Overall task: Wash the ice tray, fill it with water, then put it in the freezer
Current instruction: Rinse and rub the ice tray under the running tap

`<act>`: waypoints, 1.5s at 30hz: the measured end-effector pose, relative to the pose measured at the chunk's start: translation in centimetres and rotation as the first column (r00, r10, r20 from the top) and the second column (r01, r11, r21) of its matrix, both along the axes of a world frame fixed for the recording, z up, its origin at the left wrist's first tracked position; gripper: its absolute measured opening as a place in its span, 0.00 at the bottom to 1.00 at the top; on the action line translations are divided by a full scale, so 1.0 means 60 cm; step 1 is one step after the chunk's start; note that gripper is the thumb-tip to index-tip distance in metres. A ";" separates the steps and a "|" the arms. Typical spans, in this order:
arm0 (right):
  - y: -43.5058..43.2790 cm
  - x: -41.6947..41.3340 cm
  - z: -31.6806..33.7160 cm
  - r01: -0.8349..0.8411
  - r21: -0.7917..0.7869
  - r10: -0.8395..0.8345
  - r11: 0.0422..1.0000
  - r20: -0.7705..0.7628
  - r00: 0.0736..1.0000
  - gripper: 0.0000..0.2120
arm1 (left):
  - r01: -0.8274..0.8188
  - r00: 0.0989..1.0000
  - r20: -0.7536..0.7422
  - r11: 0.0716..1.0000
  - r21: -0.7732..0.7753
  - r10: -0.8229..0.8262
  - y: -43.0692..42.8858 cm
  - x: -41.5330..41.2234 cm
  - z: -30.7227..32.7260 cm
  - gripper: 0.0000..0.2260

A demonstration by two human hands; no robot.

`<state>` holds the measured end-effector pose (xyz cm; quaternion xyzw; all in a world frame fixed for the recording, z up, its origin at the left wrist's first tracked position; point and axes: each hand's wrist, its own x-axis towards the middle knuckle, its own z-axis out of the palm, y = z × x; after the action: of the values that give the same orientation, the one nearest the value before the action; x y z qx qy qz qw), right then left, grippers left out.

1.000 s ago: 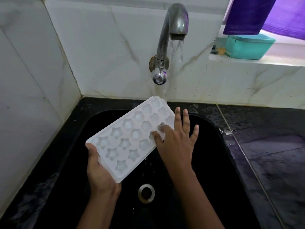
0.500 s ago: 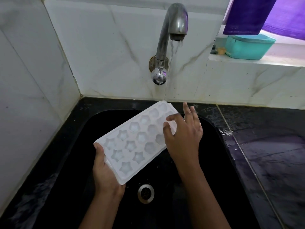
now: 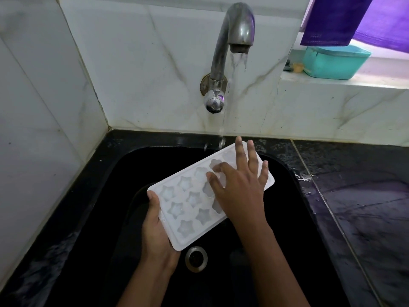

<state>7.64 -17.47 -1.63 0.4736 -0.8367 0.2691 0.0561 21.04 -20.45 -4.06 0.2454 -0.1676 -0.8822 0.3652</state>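
1. Head view is showing the ice tray (image 3: 191, 201) hanging tilted above the black sink (image 3: 106, 218). Its length is running from the sink's near-left toward its far-right edge, with the star and flower cells facing up.
2. At the tray's near-left short end, the left hand (image 3: 157, 235) is gripping it. The thumb is lying over the top rim at the corner, and the palm and fingers are going underneath.
3. On the tray's far half, the right hand (image 3: 240, 187) is resting flat with its fingers straight and spread. The fingertips are reaching the far end, and the thumb is lying across cells nearer the middle.
4. Both hands are touching the tray but staying apart from each other, with two or three columns of bare cells showing between them.
5. Water (image 3: 228, 96) is running from the tap (image 3: 230, 41) on the back wall and falling at the tray's far corner, just beside the right fingertips. Whether it is striking the tray cannot be told.
6. Below the tray's near corner, the drain (image 3: 196, 259) is showing between the two forearms.
7. At the back right, a teal container (image 3: 332, 63) is sitting on a ledge under a purple cloth (image 3: 332, 21), and a wet dark counter (image 3: 365, 207) is bordering the sink's right edge.
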 end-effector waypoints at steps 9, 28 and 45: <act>-0.002 0.008 -0.006 0.030 0.028 -0.030 0.999 0.021 0.999 0.15 | 0.076 0.988 -0.137 0.997 0.004 -0.075 -0.001 -0.005 0.004 0.33; 0.000 -0.005 -0.002 -0.010 0.162 -0.005 0.987 0.090 0.996 0.18 | 0.058 0.996 -0.075 0.997 0.059 -0.054 -0.008 -0.002 -0.020 0.34; -0.004 0.002 -0.008 -0.090 0.144 0.076 0.985 0.095 0.993 0.18 | -0.033 0.999 0.004 0.999 -0.030 0.034 -0.011 0.007 -0.003 0.30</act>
<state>7.77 -17.72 -2.09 0.4985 -0.8356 0.2291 -0.0280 21.46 -21.14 -4.25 0.2445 -0.1772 -0.8729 0.3832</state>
